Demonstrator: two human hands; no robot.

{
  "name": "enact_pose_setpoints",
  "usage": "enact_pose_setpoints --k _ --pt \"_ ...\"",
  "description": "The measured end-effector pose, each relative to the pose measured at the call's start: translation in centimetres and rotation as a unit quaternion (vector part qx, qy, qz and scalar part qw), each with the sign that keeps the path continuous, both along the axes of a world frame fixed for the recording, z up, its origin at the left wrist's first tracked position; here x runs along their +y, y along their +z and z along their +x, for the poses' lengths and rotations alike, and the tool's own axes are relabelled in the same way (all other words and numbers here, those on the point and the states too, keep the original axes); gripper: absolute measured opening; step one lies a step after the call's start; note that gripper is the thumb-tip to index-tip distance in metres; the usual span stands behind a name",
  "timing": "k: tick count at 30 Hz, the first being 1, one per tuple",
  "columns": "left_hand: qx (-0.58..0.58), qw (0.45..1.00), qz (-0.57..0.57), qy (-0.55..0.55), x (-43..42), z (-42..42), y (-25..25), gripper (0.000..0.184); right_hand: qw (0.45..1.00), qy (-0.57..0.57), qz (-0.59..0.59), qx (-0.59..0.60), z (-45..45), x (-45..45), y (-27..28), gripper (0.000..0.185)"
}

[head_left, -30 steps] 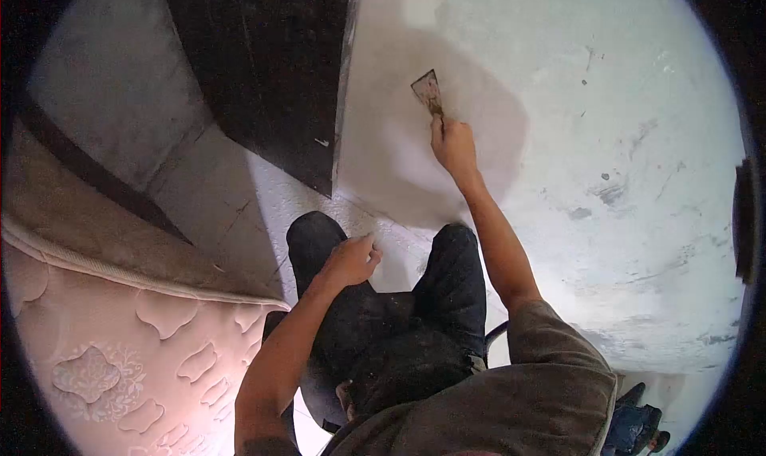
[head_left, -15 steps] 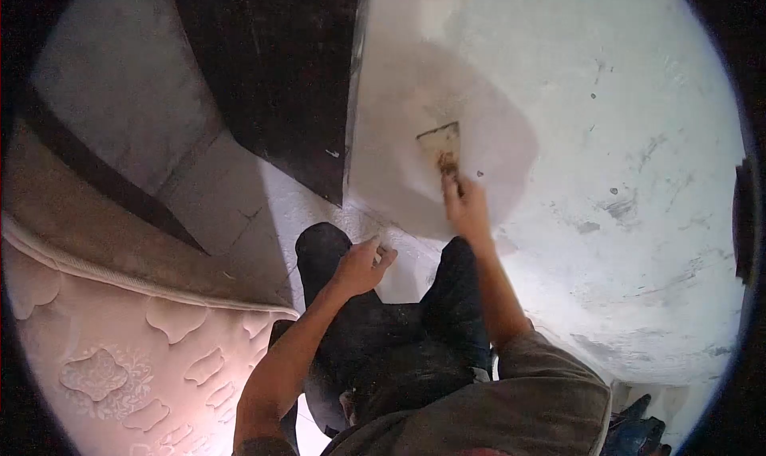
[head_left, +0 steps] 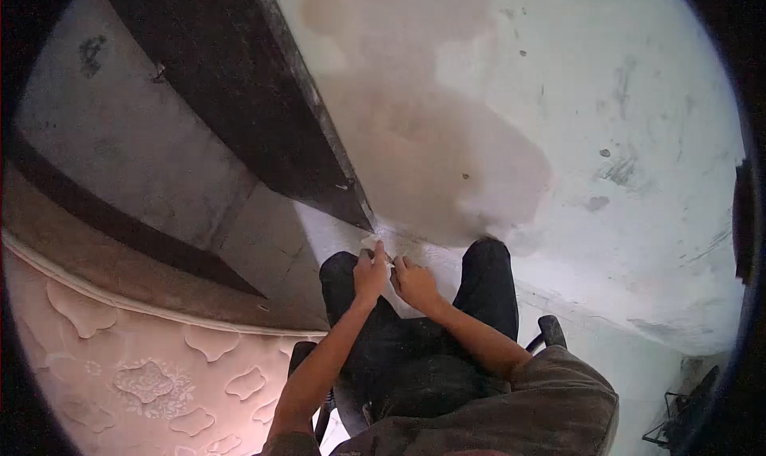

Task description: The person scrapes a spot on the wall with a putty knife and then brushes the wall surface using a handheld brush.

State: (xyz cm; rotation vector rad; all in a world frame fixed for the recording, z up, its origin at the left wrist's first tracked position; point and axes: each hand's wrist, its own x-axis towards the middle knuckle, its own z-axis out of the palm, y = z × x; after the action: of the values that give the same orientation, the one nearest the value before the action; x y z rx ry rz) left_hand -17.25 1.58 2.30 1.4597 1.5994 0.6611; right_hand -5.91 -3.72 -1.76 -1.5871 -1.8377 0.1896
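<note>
My left hand (head_left: 369, 276) and my right hand (head_left: 414, 284) are close together over the gap between my knees. The right fingers are curled round the putty knife, which is mostly hidden now. A pale flat piece (head_left: 370, 241) shows just beyond my left fingertips; whether it is the knife's blade or something else, I cannot tell. The left fingers are closed, and what they grip is unclear. In front of me, the white wall (head_left: 590, 97) carries a large damp-looking beige patch (head_left: 399, 137).
A dark door or panel (head_left: 231, 81) meets the wall at left. The patterned pink mattress (head_left: 159, 384) lies at lower left. My knees (head_left: 488, 268) are bent near the wall's base. A dark chair part (head_left: 550, 332) is beside my right hip, with a dark object (head_left: 690, 408) at far right.
My right hand has come down from the wall patch, bringing the putty knife beside my left hand. The view has shifted, and my left hand has turned upward.
</note>
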Motion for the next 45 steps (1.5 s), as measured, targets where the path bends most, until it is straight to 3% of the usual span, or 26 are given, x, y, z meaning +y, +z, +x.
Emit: enact_pose_setpoints --k 2,6,8,13,15,16,20,25,27,29,32,45 --pt "0.016 0.996 0.092 0.011 0.5 1.0 -1.4 0.057 0.999 -0.019 -0.006 0.043 0.6 -0.1 -0.4 0.026" --pt "-0.046 0.993 0.109 0.025 2.7 2.8 -1.3 0.043 0.985 -0.043 -0.076 0.151 2.4 0.4 -0.6 0.034" --pt "-0.246 0.966 0.071 -0.042 3.6 3.7 0.2 0.039 0.956 0.003 -0.098 0.275 3.9 1.3 -1.8 0.039" --pt "-0.365 0.931 -0.005 -0.017 8.3 4.3 2.5 0.033 0.941 0.019 -0.119 0.317 5.7 2.2 -2.3 0.038" --pt "-0.478 0.878 -0.021 0.031 9.8 4.8 4.4 0.029 0.950 0.022 -0.100 0.295 5.9 2.5 -3.6 0.035" --pt "-0.501 0.865 0.011 0.003 10.6 4.8 5.2 0.028 0.950 0.025 -0.098 0.295 6.0 2.7 -4.2 0.035" --pt "-0.440 0.891 0.109 -0.025 15.0 4.4 6.5 0.031 0.957 0.039 -0.125 0.258 6.3 3.0 -6.3 0.030" --pt "-0.304 0.910 0.270 0.084 16.9 6.0 9.4 0.040 0.961 0.033 -0.142 0.236 6.4 3.4 -6.8 0.028" --pt "-0.278 0.929 0.229 0.086 18.7 5.9 8.8 0.048 0.960 0.037 -0.152 0.232 6.4 3.5 -7.3 0.028" --pt "-0.197 0.938 0.236 0.158 19.8 6.3 8.7 0.053 0.960 0.037 -0.149 0.233 6.5 3.5 -7.4 0.028" --pt "-0.117 0.940 0.281 0.155 19.4 6.8 9.3 0.060 0.957 0.035 -0.174 0.230 6.5 3.4 -7.2 0.030" --pt "-0.077 0.910 0.354 0.202 21.2 8.3 7.0 0.063 0.959 0.029 -0.188 0.212 6.3 3.6 -8.3 0.028"
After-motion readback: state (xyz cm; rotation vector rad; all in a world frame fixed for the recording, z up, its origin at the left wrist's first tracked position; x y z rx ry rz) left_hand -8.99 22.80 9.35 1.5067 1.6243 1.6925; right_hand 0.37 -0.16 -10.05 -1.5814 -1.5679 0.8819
